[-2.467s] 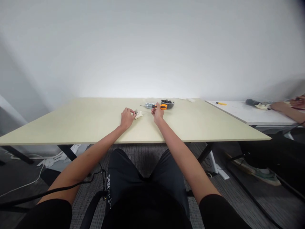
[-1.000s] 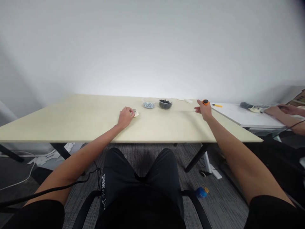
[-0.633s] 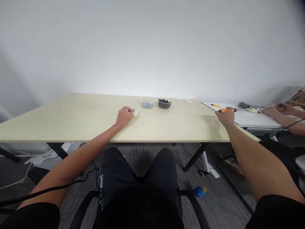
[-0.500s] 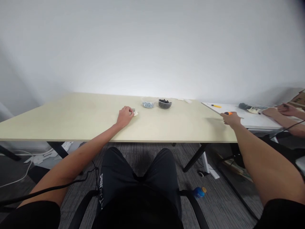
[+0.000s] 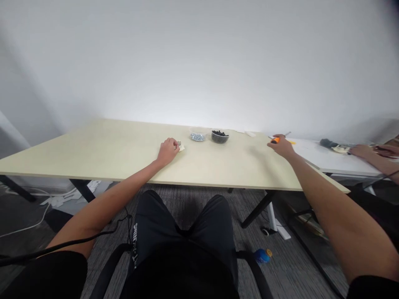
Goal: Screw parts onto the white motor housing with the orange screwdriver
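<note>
My left hand (image 5: 167, 151) rests on the pale table (image 5: 124, 162), its fingers closed on a small whitish piece (image 5: 181, 148) with a greyish part at the fingertips. Most of that piece is covered, so its kind is unclear. Raised over the table's right side, my right hand (image 5: 284, 147) is wrapped round a screwdriver (image 5: 275, 140) with an orange and black handle. Its metal shaft points up to the right. Between the hands, toward the wall, stand a clear bowl of silvery screws (image 5: 197, 136) and a clear bowl of small black parts (image 5: 220, 137).
A white table (image 5: 307, 151) adjoins on the right, with a yellow-handled tool (image 5: 292, 142) and a dark and cream object (image 5: 335, 145). Another person's hands (image 5: 361, 150) work there. A blue bottle (image 5: 262, 256) is on the floor, and a black cable (image 5: 90, 238) crosses my left arm.
My right hand has moved left with the screwdriver, from the white table's edge to over the pale table. My left hand keeps its hold on the whitish piece. The view has shifted slightly.
</note>
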`<state>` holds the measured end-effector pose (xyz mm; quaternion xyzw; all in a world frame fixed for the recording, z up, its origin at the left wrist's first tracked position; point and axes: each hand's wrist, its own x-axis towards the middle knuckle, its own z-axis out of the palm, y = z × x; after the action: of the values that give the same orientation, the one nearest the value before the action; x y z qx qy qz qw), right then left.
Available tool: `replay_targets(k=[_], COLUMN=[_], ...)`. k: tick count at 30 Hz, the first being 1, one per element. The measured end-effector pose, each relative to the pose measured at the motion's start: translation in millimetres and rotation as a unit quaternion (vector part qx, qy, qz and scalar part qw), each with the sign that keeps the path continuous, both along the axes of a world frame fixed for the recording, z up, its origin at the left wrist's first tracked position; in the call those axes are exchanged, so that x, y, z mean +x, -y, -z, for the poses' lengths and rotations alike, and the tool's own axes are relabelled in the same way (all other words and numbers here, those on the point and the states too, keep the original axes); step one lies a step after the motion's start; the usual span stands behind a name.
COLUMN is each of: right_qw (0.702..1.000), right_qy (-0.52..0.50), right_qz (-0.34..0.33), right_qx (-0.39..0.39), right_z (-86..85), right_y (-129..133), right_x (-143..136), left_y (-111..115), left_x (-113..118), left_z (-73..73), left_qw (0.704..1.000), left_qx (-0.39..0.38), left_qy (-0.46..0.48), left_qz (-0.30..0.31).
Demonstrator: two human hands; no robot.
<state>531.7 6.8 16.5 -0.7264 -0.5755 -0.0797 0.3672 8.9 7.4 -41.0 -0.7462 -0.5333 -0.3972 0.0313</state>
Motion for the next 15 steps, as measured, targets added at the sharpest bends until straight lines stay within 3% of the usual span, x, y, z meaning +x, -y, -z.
replay_targets(k=[4,7,10,12,15], right_qw=[0.997,0.975,0.944,0.921,0.911], right_qy=[-0.011,0.033,0.115,0.137,0.127], right_qz=[-0.080,-0.208,-0.305,-0.365,-0.391], right_qx=[0.002,0.071,0.048,-0.003,-0.041], right_z=[-2.1,1.3,11.6,21.5,35.8], right_y=[-25.0,-15.5,0.3,4.9,3.6], right_x=[-85.7,-161.7,-227.2,-259.3,-289.6], left_y=[-0.4,-1.6,-5.2,-8.4,-12.2], left_x=[-0.1,-0.2,-0.2,-0.2,-0.2], left_z=[0.0,0.1,1.7,3.5,6.0], left_qw=[1.000,1.000,0.999,0.999,0.998], left_qx=[-0.001,-0.003,-0.020,-0.038,-0.058], left_qy=[0.000,0.012,0.032,0.025,0.001], left_qz=[-0.003,-0.012,-0.025,-0.025,-0.019])
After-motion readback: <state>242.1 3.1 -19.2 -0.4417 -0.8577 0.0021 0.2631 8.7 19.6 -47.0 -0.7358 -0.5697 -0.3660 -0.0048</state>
